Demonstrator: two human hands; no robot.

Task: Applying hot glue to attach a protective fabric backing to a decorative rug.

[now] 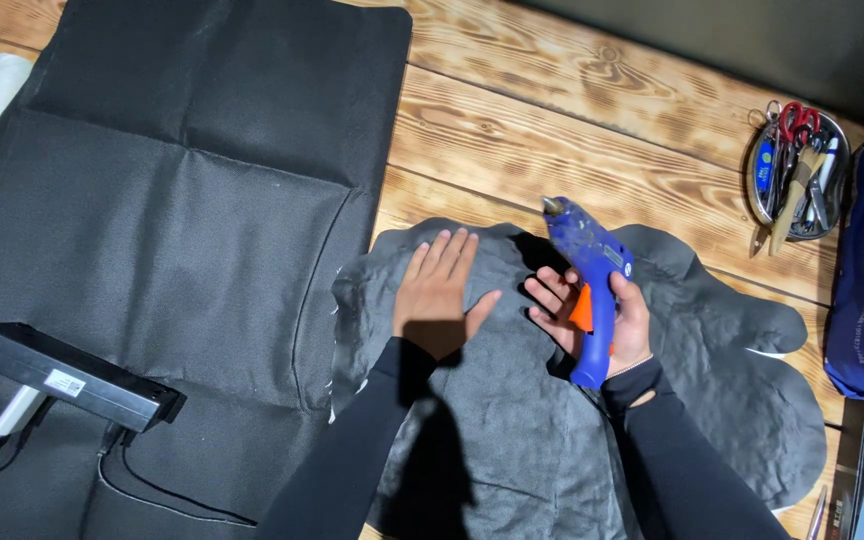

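The person's left hand (439, 292) lies flat and wide open, fingers spread, palm down on a crinkled dark grey fabric piece with a lobed, wavy outline (512, 420) that is spread on the scorched-grain wooden plank table (552, 130). Just beside it, the right hand (607, 320) is wrapped around the grip of a blue hot glue gun with an orange trigger (592, 285); the gun's metal nozzle tips up and to the left, over the upper edge of the grey fabric. To the left lies a large black rectangular cloth with fold creases (172, 200), touching the grey piece. A flat black box-shaped device with a cable (67, 375) sits on that cloth. At the table's far right edge stands a round metal tray of scissors and tools (797, 175).
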